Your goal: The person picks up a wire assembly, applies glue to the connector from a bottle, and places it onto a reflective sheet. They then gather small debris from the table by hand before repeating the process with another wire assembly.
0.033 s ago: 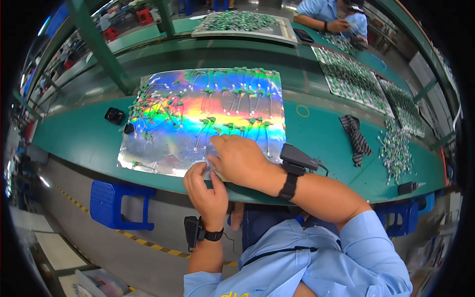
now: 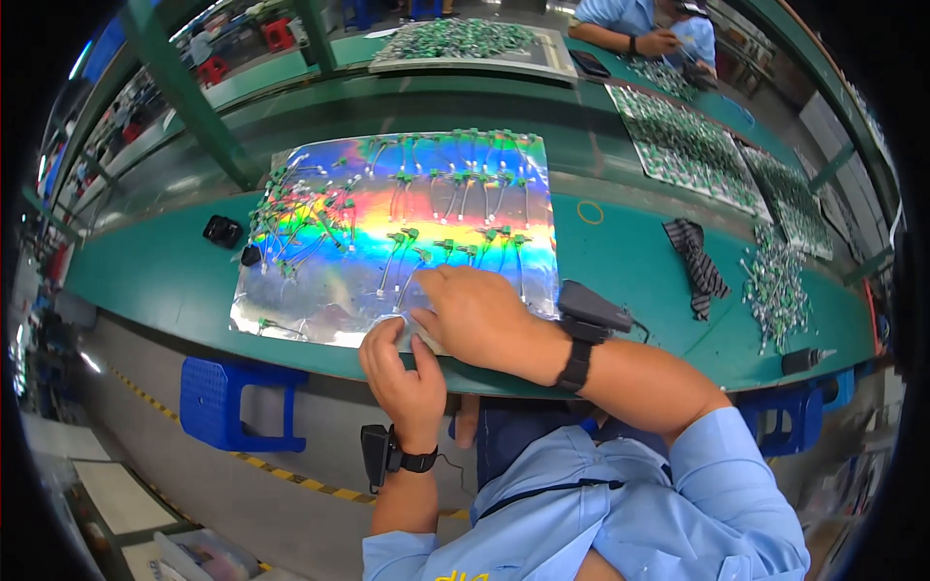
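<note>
A shiny, rainbow-reflecting silver sheet (image 2: 300,308) lies on the green table. Short cables with green ends (image 2: 389,259) are spread in rough rows over it, and a tangled heap of the same cables (image 2: 302,215) covers its left side. My right hand (image 2: 480,315) is bent over the sheet's front part, its fingers closed and their tips beside the nearest cables. Just below, at the front edge, my left hand (image 2: 402,378) has its fingers curled toward the thumb. Something small and pale shows between the two hands, but what each one holds is too hidden to name.
Left of the sheet sits a small black object (image 2: 223,230). To the right lie a yellow ring (image 2: 590,213), a striped dark cloth (image 2: 694,269), a cable pile (image 2: 775,290) and a black bottle (image 2: 802,361). Loaded trays (image 2: 572,63) stand farther back, where a co-worker (image 2: 639,29) sits.
The view has shifted very slightly. Both hands keep almost the same pose and place at the sheet's front edge.
</note>
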Demonstrator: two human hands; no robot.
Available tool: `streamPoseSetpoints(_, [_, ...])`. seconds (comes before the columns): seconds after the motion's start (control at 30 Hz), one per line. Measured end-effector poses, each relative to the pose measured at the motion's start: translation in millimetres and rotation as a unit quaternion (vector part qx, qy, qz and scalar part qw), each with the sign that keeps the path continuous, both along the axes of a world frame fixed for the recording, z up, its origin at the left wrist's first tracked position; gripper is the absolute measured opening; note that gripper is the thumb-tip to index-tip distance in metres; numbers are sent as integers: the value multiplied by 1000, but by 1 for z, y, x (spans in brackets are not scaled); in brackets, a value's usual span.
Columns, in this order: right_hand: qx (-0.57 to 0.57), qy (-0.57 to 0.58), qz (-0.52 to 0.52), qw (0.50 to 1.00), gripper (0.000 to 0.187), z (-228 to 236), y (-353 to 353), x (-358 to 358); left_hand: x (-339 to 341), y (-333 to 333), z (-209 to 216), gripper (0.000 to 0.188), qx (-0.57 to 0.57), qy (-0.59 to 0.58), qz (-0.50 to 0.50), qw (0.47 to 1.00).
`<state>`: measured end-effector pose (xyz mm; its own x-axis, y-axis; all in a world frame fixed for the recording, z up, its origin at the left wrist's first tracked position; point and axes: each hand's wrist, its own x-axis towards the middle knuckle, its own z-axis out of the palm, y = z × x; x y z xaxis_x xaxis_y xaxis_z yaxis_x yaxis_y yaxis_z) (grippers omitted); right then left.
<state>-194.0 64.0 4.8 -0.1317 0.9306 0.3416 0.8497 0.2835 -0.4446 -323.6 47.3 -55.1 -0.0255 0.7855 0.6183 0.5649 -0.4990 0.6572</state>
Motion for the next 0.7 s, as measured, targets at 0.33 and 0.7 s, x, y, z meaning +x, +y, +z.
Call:
streamPoseSetpoints(0.33, [-67, 165, -31, 984, 19, 21, -142, 134, 21, -40, 6, 26, -110, -238, -193, 946])
streamPoseSetpoints(0.7, [-28, 346, -119, 930, 18, 26, -253, 201, 182, -96, 73, 41, -312, -384, -575, 651])
